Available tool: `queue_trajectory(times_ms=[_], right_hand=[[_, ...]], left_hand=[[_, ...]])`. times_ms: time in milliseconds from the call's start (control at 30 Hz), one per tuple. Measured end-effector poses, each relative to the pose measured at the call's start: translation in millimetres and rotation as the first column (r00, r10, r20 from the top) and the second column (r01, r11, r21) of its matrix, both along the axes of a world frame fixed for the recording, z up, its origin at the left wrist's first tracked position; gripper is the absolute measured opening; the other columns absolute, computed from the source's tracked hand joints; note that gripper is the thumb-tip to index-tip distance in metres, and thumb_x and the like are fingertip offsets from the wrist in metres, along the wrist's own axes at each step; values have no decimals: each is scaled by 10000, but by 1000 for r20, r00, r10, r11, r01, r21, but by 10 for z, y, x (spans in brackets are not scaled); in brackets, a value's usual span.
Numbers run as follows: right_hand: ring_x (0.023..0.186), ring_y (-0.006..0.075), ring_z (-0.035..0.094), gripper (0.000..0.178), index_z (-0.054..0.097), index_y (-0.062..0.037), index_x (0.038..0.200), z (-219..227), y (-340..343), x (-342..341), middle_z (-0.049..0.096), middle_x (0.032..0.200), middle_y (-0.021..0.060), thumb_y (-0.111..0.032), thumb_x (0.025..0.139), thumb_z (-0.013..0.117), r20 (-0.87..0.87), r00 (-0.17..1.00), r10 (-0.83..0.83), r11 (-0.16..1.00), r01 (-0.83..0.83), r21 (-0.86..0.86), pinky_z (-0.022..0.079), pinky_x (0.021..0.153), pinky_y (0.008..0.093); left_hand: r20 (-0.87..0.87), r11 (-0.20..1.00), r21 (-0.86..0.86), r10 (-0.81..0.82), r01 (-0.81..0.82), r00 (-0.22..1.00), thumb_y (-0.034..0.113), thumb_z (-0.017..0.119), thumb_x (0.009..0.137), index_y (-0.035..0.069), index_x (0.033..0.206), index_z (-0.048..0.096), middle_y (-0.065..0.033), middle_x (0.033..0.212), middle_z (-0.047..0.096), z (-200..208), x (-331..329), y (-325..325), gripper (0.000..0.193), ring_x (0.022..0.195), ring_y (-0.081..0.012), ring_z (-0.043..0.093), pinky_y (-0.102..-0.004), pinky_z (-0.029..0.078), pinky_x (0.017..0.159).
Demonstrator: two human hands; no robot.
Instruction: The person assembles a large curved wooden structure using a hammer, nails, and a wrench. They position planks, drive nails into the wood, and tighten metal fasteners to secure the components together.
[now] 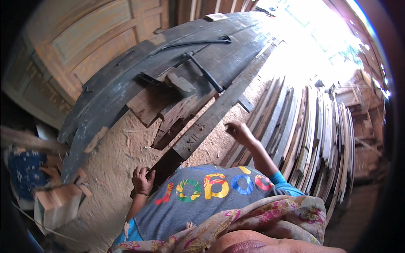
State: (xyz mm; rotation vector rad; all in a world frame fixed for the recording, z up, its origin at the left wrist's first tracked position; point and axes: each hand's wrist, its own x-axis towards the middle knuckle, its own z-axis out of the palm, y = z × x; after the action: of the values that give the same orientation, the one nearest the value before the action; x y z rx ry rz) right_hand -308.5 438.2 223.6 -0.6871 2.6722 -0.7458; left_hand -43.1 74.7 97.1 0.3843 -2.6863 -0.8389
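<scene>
A long dark wooden beam (211, 119) runs from close to my body toward the bright far right, with carved marks near its near end. My left hand (143, 181) is closed at the left edge of that near end, its fingers against the wood. To the right of the beam, my right hand (240, 133) is held with fingers curled together; anything between them is too small to make out. Just left of the beam lie a rough, split wooden piece (175, 116) and a small greyish wood block (180, 84). A dark metal bar with a bent end (204, 71) reaches to the beam.
A dark plank worktop (105, 101) curves along the left, with another long metal bar (190, 42) on it. Several long boards (295, 126) are stacked at right. Sawdust (114, 156) covers the floor. Panelled wooden doors (93, 29) stand behind; wood blocks (59, 200) lie lower left.
</scene>
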Motion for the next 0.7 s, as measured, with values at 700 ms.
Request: queue_trajectory(times_ms=[700], right_hand=[[1160,324,490,529,432,-156,1326,-1127,-2248,-5292,495,1274,126,-334,850,580,-489,683,542,836,-382,393,413,938,443]], left_hand=[[-350,-8,581,901,-814,-258,237,583,913,23,840,544,16,729,454,292,-122,2959,229,645,-99,365,-254,358,597]])
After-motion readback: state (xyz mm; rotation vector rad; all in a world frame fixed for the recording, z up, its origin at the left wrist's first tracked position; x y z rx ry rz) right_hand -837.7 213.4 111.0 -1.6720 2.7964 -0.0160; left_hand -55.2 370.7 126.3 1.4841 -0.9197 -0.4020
